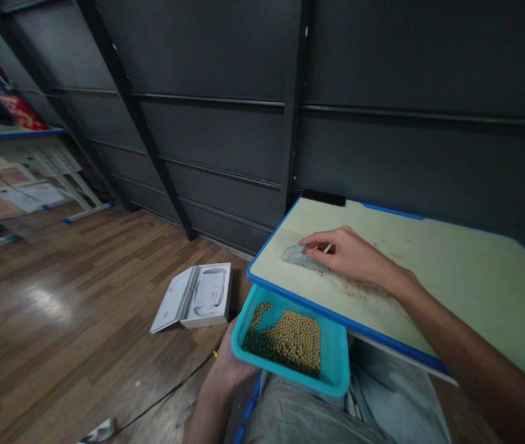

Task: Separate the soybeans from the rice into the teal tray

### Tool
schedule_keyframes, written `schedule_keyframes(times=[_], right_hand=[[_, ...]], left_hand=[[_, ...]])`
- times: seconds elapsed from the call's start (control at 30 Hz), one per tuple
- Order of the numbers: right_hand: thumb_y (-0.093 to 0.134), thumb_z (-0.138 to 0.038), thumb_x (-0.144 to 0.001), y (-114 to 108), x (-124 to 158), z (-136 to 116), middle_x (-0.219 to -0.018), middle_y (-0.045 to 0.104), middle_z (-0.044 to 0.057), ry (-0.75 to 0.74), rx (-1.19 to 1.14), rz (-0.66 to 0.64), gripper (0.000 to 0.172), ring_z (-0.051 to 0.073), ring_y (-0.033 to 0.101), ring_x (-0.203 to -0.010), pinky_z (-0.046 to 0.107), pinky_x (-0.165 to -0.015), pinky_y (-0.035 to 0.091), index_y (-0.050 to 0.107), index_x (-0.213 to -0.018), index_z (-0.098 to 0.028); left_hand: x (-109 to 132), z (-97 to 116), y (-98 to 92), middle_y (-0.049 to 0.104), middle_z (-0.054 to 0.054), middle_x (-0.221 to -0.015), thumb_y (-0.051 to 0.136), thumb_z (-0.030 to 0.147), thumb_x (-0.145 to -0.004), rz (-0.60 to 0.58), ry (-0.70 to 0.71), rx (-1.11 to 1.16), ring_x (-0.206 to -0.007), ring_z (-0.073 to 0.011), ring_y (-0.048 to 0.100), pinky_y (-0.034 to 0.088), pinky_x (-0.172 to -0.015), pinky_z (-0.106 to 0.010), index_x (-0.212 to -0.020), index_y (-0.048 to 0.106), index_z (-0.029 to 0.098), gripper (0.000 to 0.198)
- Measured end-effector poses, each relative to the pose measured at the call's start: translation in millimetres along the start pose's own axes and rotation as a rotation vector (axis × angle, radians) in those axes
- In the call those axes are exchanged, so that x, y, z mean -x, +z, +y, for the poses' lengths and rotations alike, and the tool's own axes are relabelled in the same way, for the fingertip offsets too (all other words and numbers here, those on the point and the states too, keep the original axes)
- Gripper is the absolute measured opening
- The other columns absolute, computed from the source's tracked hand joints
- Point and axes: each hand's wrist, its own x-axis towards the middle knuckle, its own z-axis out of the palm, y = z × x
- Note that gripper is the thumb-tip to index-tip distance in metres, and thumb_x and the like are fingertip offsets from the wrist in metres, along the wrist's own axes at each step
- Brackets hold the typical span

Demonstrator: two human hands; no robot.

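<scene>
Left hand at left side of turquoise tray, fingers hidden, can't tell their grip; tray, holding beans, by near edge of desk; clear protractor on desk, long axis roughly along that edge, sticking out left from right hand, nearer, fingertips pinching it; loose beans near wrist
</scene>
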Motion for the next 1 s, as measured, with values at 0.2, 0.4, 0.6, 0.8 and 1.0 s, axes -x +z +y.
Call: schedule_keyframes(times=[0.2,0.4,0.6,0.8,1.0], right_hand=[[0.058,-0.020,-0.089,1.9,2.6,-0.9,-0.111,0.076,0.004,-0.005,-0.031,0.009,0.029,0.020,0.071,-0.094,0.030,-0.082,0.054,0.074,-0.113,-0.024],[0.058,-0.022,-0.090,2.5,2.1,3.8,-0.112,0.075,0.005,0.052,-0.008,0.091,0.029,0.020,0.071,-0.089,0.033,-0.078,0.055,0.074,-0.113,-0.024],[0.058,-0.022,-0.090,4.1,1.8,6.0,-0.113,0.075,0.005,0.068,-0.013,0.098,0.028,0.020,0.071,-0.089,0.033,-0.077,0.055,0.074,-0.113,-0.023],[0.058,-0.021,-0.090,6.1,2.7,3.8,-0.112,0.075,0.003,0.048,-0.072,0.075,0.028,0.020,0.071,-0.094,0.032,-0.082,0.054,0.074,-0.112,-0.025],[0.059,-0.022,-0.090,9.1,6.1,2.6,-0.113,0.075,0.003,0.047,-0.100,0.060,0.027,0.019,0.071,-0.096,0.030,-0.083,0.054,0.074,-0.112,-0.024]], left_hand=[[-1.9,-0.6,-3.9,0.078,-0.008,-0.069,0.068,0.015,-0.063,0.028,-0.007,-0.002,-0.121,-0.0318,0.061,0.044,-0.109,-0.043,-0.055,0.069,0.020,0.010],[-2.3,-1.5,-7.0,0.078,-0.009,-0.069,0.070,0.017,-0.063,0.037,-0.010,-0.006,-0.123,-0.0323,0.060,0.043,-0.109,-0.045,-0.057,0.070,0.019,0.007],[-2.3,-1.8,-8.4,0.078,-0.010,-0.068,0.070,0.017,-0.064,0.016,-0.003,-0.014,-0.126,-0.0314,0.057,0.039,-0.112,-0.045,-0.059,0.070,0.017,0.005],[-3.0,-1.3,-6.0,0.080,-0.011,-0.083,0.067,0.015,-0.064,0.015,0.002,-0.001,-0.131,-0.0325,0.052,0.037,-0.113,-0.046,-0.060,0.070,0.018,0.006],[-3.1,-2.1,-8.9,0.079,-0.007,-0.074,0.065,0.013,-0.064,0.045,-0.003,-0.021,-0.123,-0.0297,0.060,0.041,-0.111,-0.042,-0.054,0.068,0.021,0.012]])
